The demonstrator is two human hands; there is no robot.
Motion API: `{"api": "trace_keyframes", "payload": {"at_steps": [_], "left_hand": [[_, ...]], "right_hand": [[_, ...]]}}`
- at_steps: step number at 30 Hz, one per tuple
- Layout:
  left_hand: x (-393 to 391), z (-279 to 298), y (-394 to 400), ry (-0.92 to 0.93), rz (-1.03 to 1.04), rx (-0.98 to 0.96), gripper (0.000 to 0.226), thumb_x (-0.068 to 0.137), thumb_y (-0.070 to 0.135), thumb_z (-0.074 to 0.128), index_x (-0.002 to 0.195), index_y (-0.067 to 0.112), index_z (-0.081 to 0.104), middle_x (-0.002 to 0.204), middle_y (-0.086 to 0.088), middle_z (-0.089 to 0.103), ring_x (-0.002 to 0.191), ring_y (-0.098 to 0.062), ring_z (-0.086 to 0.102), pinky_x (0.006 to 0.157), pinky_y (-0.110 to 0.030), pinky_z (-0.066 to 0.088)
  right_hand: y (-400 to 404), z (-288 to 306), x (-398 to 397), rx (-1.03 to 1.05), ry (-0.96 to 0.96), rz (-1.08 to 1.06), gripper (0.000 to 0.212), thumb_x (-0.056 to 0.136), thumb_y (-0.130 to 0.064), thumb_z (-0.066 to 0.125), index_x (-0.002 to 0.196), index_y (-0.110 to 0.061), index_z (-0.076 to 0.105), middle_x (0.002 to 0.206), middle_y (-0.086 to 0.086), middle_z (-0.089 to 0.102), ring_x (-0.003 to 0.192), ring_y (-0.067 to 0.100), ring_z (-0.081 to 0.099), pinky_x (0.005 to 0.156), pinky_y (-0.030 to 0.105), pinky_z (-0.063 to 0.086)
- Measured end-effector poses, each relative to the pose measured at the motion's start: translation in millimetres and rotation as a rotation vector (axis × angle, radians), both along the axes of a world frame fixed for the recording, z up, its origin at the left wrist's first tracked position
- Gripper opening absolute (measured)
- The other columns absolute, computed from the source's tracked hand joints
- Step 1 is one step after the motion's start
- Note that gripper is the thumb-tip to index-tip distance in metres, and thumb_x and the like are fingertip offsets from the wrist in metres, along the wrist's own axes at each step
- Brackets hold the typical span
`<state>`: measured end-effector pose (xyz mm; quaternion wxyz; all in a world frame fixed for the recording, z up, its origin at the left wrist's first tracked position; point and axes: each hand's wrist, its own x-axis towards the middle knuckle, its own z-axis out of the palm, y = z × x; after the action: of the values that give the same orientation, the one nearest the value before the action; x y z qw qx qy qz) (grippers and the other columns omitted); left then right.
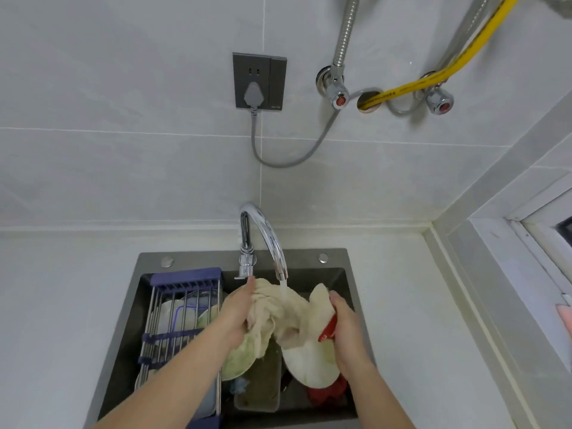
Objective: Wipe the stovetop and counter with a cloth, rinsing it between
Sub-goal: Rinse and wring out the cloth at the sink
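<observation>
The cream cloth (286,314) hangs bunched over the dark sink (192,258), directly under running water from the chrome faucet (269,233). Your left hand (240,311) grips its 9 o'clock end, fingers curled into the folds; your right hand (343,323) clutches the 3 o'clock end, fingers wrapped round. Below the cloth: a white plate (309,363) and green plate (240,357). A blue-framed wire rack (173,320) spans the sink at 9 o'clock. White surface (62,305) surrounds the sink.

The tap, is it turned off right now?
No, a white stream of water runs from the tap onto the cloth held by the left hand and right hand.
</observation>
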<state>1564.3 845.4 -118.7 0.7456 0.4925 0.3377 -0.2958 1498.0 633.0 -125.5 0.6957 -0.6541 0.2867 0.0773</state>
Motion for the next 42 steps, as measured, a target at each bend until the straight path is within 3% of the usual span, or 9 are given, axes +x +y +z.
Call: {"api": "trace_keyframes", "payload": {"at_steps": [3,6,12,17,21,25,31,36,42], "left_hand": [[-5,1,-28,0.060,0.058,-0.005,0.052,0.103,0.052,0.056,0.121,0.005,0.070,0.106,-0.022,0.077,0.103,-0.040,0.074,0.103,-0.056,0.054],[-11,6,-40,0.035,0.115,-0.022,0.053,0.100,0.054,0.059,0.125,0.008,0.069,0.107,-0.021,0.077,0.103,-0.040,0.074,0.103,-0.056,0.054],[-12,26,-29,-0.083,0.072,-0.036,0.058,0.101,0.055,0.055,0.127,0.005,0.069,0.114,-0.023,0.075,0.110,-0.039,0.072,0.105,-0.053,0.052],[-10,42,-19,-0.266,-0.144,0.206,0.055,0.102,0.061,0.050,0.131,0.018,0.067,0.112,-0.012,0.078,0.105,-0.030,0.076,0.103,-0.053,0.055],[-13,38,-5,-0.328,-0.177,0.409,0.059,0.099,0.068,0.045,0.132,0.022,0.063,0.116,-0.004,0.076,0.107,-0.024,0.072,0.099,-0.047,0.056],[-27,31,5,-0.407,-0.301,0.602,0.059,0.090,0.067,0.059,0.127,0.022,0.056,0.127,-0.003,0.061,0.112,-0.021,0.060,0.095,-0.038,0.050],[-47,3,-10,-0.416,-0.482,0.494,0.040,0.095,0.025,0.075,0.129,0.018,0.056,0.116,-0.004,0.068,0.095,-0.010,0.063,0.062,-0.010,0.048],[-35,2,-26,-0.239,-0.140,0.345,0.024,0.103,0.023,0.057,0.124,0.017,0.069,0.110,-0.009,0.077,0.102,-0.027,0.070,0.093,-0.041,0.057],[-28,13,-27,-0.154,0.123,-0.006,0.036,0.107,0.032,0.048,0.123,0.007,0.069,0.113,-0.019,0.076,0.112,-0.037,0.069,0.096,-0.047,0.054]], "right_hand": [[9,-23,-5,-0.480,0.007,0.241,0.041,0.087,-0.060,0.055,0.087,-0.021,0.069,0.093,0.001,0.066,0.079,0.006,0.065,0.079,0.031,0.057],[17,-33,-6,-0.692,0.046,0.349,0.023,0.094,-0.047,0.065,0.114,-0.036,0.059,0.119,-0.012,0.056,0.097,0.005,0.060,0.081,0.020,0.053],[22,-7,16,-1.049,-0.157,0.445,0.079,0.088,-0.041,0.070,0.157,-0.036,0.030,0.140,-0.007,0.036,0.122,0.016,0.046,0.096,0.034,0.051],[13,29,40,-1.282,-0.156,0.751,0.019,0.101,-0.034,0.061,0.118,-0.027,0.066,0.120,-0.005,0.057,0.111,0.018,0.057,0.091,0.034,0.053],[6,42,48,-1.267,-0.079,0.850,0.030,0.104,-0.045,0.055,0.089,-0.022,0.068,0.084,-0.005,0.065,0.073,0.015,0.063,0.066,0.030,0.051],[5,52,55,-1.049,-0.127,0.659,0.021,0.099,-0.030,0.053,0.080,-0.024,0.059,0.077,-0.006,0.061,0.076,0.018,0.064,0.060,0.027,0.047],[22,74,63,-0.567,-0.063,0.406,0.017,0.104,-0.024,0.045,0.101,-0.019,0.061,0.092,-0.008,0.057,0.084,0.006,0.056,0.080,0.029,0.048],[26,64,53,-0.161,0.060,0.299,0.018,0.104,-0.025,0.046,0.112,-0.027,0.062,0.106,-0.007,0.066,0.100,0.008,0.059,0.092,0.032,0.048],[16,15,38,-0.695,-0.065,0.471,0.021,0.103,-0.022,0.052,0.087,-0.029,0.063,0.090,-0.007,0.064,0.080,0.006,0.060,0.076,0.029,0.055]]}}
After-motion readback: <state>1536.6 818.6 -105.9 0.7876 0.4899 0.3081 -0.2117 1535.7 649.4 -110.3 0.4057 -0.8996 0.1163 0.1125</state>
